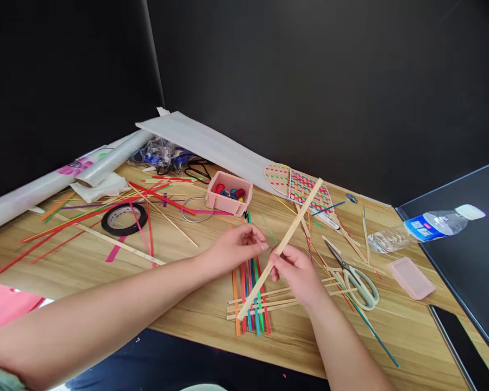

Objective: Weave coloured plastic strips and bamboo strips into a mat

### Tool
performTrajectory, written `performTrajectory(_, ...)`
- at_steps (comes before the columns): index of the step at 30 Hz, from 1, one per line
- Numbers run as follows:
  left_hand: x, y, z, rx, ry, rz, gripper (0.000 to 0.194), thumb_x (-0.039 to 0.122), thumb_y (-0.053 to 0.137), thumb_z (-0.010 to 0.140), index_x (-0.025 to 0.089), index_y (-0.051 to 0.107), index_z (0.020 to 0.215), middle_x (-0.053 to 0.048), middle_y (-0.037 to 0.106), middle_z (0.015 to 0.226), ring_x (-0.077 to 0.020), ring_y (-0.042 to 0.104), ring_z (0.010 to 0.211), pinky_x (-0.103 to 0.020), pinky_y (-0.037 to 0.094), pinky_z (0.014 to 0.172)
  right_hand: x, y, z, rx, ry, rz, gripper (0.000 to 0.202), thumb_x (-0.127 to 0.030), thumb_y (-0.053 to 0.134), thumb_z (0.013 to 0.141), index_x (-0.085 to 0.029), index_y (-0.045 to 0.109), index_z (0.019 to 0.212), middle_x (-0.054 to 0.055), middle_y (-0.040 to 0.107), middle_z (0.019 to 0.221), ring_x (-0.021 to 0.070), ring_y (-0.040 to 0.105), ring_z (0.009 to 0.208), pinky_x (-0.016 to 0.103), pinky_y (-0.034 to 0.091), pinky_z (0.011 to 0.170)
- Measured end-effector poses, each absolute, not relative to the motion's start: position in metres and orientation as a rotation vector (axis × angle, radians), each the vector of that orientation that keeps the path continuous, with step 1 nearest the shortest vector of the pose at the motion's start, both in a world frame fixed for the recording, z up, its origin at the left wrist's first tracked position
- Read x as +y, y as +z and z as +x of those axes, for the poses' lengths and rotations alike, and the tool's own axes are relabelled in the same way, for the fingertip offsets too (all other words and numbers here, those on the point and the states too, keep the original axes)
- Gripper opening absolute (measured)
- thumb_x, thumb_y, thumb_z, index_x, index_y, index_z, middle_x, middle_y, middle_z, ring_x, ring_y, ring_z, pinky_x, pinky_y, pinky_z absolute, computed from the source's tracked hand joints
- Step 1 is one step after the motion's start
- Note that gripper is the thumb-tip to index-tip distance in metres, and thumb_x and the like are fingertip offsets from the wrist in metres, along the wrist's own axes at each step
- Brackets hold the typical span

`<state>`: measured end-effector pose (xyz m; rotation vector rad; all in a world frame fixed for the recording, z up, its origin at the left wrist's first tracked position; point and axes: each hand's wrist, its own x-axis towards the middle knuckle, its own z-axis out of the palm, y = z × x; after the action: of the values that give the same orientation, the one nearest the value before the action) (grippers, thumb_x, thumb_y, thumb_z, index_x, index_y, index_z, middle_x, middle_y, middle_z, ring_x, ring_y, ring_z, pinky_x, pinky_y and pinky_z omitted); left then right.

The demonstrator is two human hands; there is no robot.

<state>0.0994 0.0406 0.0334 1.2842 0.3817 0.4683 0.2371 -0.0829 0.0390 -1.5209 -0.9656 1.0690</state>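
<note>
My right hand pinches a flat pale strip near its middle; the strip slants from lower left to upper right. Just left of it, my left hand hovers with curled fingers, thumb and index tips apart, nothing between them. Below both hands lie several upright coloured strips, in orange, red, blue and green, crossed by several pale strips that run to the right under my right wrist. The held strip passes over the left part of this weave. My hands hide the upper part of the coloured strips.
Scissors, a pink lid, a phone and a bottle lie right. Behind are a pink box of spools and woven pieces. Black tape, loose strips and rolls are left.
</note>
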Motion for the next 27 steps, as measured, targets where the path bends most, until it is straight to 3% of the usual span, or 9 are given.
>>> performTrajectory(4,0.032,0.041,0.096,0.285,0.358,1.191,0.038,0.045,0.077,0.071,0.014,0.059,0.079,0.001,0.06,0.073,-0.0105,0.056,0.068,-0.025,0.045,0.067,-0.093,0.052,0.226,-1.071,1.227,-1.584,0.036,-0.048,0.066,0.081,-0.017,0.054,0.067,-0.004,0.049,0.056,0.0074,0.044,0.05,0.021,0.035,0.048)
performTrajectory(10,0.024,0.047,0.09,0.244,0.268,1.097,0.027,0.032,0.078,0.074,0.013,0.06,0.078,0.003,0.061,0.071,-0.0072,0.056,0.065,-0.021,0.046,0.064,-0.099,0.059,0.225,-1.192,1.201,-1.665,0.04,-0.045,0.063,0.085,-0.017,0.048,0.061,-0.006,0.039,0.056,0.0053,0.032,0.052,0.02,0.026,0.046)
performTrajectory(17,0.024,0.05,0.09,0.305,0.29,1.103,0.03,0.033,0.081,0.072,0.012,0.059,0.071,0.004,0.059,0.065,-0.0058,0.053,0.061,-0.018,0.043,0.061,-0.095,0.055,0.224,-0.934,1.035,-1.404,0.017,-0.033,0.072,0.081,-0.021,0.061,0.078,-0.004,0.058,0.071,0.0077,0.054,0.063,0.019,0.046,0.058)
performTrajectory(22,0.024,0.051,0.088,0.337,0.265,1.097,0.03,0.033,0.082,0.071,0.011,0.062,0.072,0.003,0.06,0.066,-0.006,0.055,0.062,-0.018,0.045,0.061,-0.096,0.046,0.225,-0.831,1.084,-1.254,0.004,-0.027,0.071,0.084,-0.026,0.067,0.083,-0.004,0.066,0.076,0.0061,0.061,0.067,0.016,0.051,0.062)
performTrajectory(27,0.023,0.05,0.087,0.31,0.189,1.011,0.027,0.033,0.081,0.072,0.011,0.065,0.073,0.002,0.065,0.066,-0.0052,0.056,0.058,-0.017,0.046,0.057,-0.094,0.051,0.222,-0.731,1.209,-1.115,0.007,-0.027,0.076,0.078,-0.024,0.07,0.079,-0.004,0.067,0.079,0.0067,0.064,0.07,0.017,0.053,0.062)
